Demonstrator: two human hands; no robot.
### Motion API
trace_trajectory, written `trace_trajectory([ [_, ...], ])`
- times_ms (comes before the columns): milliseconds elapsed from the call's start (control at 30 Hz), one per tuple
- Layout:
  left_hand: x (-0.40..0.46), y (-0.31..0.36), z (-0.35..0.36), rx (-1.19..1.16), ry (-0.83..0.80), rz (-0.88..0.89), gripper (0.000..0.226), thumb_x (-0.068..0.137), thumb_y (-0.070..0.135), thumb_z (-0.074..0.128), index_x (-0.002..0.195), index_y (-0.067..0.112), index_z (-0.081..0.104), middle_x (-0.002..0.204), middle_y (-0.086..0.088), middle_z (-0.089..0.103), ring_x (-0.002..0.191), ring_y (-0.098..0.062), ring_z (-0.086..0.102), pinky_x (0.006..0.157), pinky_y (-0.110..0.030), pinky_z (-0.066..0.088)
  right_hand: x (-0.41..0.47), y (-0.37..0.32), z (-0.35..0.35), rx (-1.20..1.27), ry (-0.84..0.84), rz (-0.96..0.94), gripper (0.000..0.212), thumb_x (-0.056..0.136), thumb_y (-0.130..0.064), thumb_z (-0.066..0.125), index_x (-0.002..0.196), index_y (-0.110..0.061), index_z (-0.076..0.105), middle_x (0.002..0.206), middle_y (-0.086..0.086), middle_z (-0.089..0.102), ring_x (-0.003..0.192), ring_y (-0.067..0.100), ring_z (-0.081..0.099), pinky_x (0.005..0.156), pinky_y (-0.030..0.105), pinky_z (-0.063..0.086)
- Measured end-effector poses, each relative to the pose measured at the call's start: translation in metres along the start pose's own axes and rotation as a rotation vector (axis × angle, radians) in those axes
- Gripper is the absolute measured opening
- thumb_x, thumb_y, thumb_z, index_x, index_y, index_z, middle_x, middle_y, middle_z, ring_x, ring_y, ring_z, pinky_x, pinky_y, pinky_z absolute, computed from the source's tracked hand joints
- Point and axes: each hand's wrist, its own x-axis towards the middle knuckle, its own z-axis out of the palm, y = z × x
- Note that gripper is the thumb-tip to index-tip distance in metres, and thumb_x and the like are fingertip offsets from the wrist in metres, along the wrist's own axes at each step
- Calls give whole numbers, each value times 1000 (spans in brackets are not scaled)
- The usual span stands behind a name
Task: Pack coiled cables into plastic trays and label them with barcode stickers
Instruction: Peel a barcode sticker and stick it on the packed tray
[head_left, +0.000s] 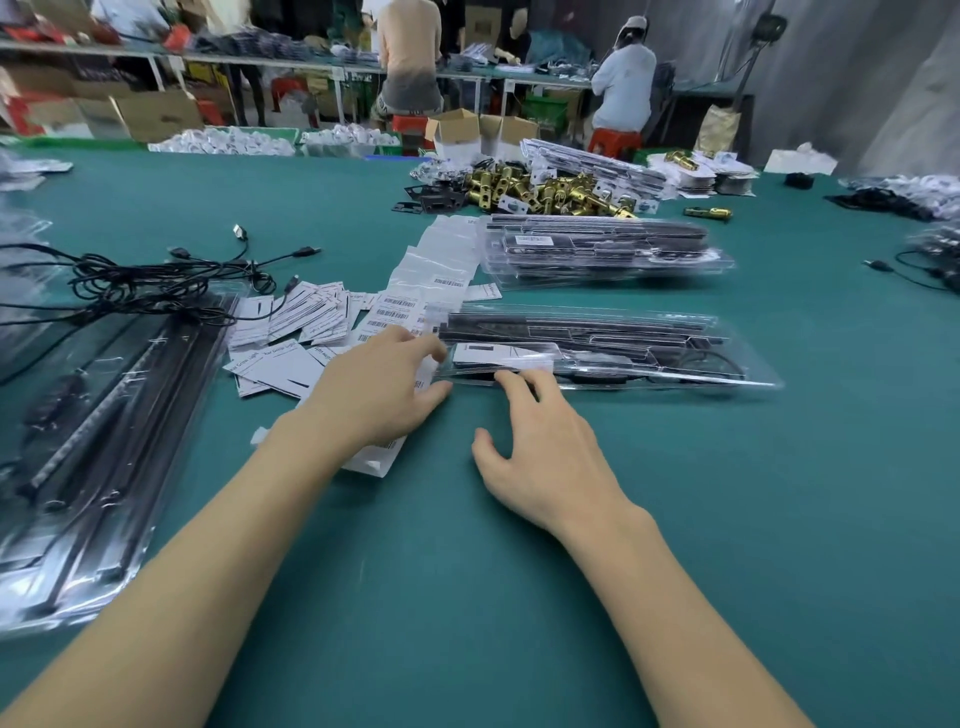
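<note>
Tray at the hands: a clear plastic tray (597, 353) lies on the green bench (415, 571), holding long black bars, a white card and a dark cable at its far-right end.
Tray stack: beyond the right hand, a pile of filled trays (602, 249), one bearing a barcode label.
Sleeves: well left of the left hand, clear packs of black bars (104, 415), cut off by the picture's edge.
Left hand (379, 389): fingers loosely spread, fingertips at the tray's left end; it rests over the barcode sticker strip (415, 306), which runs away beyond the hand.
Right hand (540, 447): fingers apart and gently bent, fingertips touching the tray's near edge, thumb off the tray; it grips nothing.
Loose cables (145, 280): tangled, far left of the left hand.
White cards (296, 332): scattered just left of the left hand.
Hard to tell: whether the left fingers pinch a sticker; motion blur hides it.
</note>
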Motion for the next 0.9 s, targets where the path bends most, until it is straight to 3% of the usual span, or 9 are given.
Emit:
trace_trajectory([
  [133, 1, -4, 0, -27, 2, 3, 33, 91, 58, 53, 118, 40, 49, 125, 10, 55, 113, -16, 57, 80, -33, 41, 1, 5, 0, 51, -3, -33, 62, 91, -43, 57, 147, -22, 39, 138, -6, 35, 109, 20, 54, 89, 29, 41],
  [233, 0, -3, 2, 2, -2, -2, 37, 89, 61, 55, 119, 41, 51, 128, 12, 53, 113, -16, 55, 79, -33, 38, 2, 10, -4, 106, 13, -31, 57, 90, -45, 59, 142, -23, 45, 135, -9, 41, 112, 17, 54, 95, 31, 45],
  [367, 0, -3, 2, -8, 8, -2, 36, 88, 59, 57, 119, 41, 52, 127, 12, 53, 112, -16, 55, 78, -32, 38, 4, 14, -5, 132, 113, -14, 43, 93, -33, 59, 134, -21, 55, 132, -8, 56, 119, 14, 52, 99, 32, 45],
  [500, -1, -4, 1, -3, 19, 1, 35, 88, 57, 56, 118, 41, 52, 124, 13, 54, 113, -15, 54, 77, -31, 38, 8, 19, -5, 121, 258, 108, 31, 91, -30, 60, 120, -20, 67, 111, 1, 69, 107, 20, 58, 92, 30, 46],
  [667, -1, 2, 3, 51, 15, -12, 38, 91, 58, 52, 122, 37, 52, 127, 9, 54, 116, -17, 52, 77, -34, 39, 15, 36, -14, 78, 350, 144, 27, 87, -28, 66, 114, -23, 67, 97, -4, 60, 100, 19, 51, 76, 29, 41],
  [767, 0, 4, 2, 49, 6, -19, 41, 90, 61, 52, 122, 36, 53, 126, 7, 53, 122, -17, 46, 84, -37, 43, 24, 45, -23, -50, 295, 22, 39, 85, -36, 69, 124, -33, 68, 107, -9, 59, 107, 19, 47, 88, 35, 43],
  [900, 0, 4, -2, 42, -28, -28, 42, 89, 62, 53, 123, 37, 54, 128, 6, 52, 126, -18, 43, 92, -40, 44, 39, 53, -22, -156, 102, -68, 45, 86, -55, 62, 130, -45, 61, 127, -24, 56, 117, 12, 44, 98, 33, 33],
])
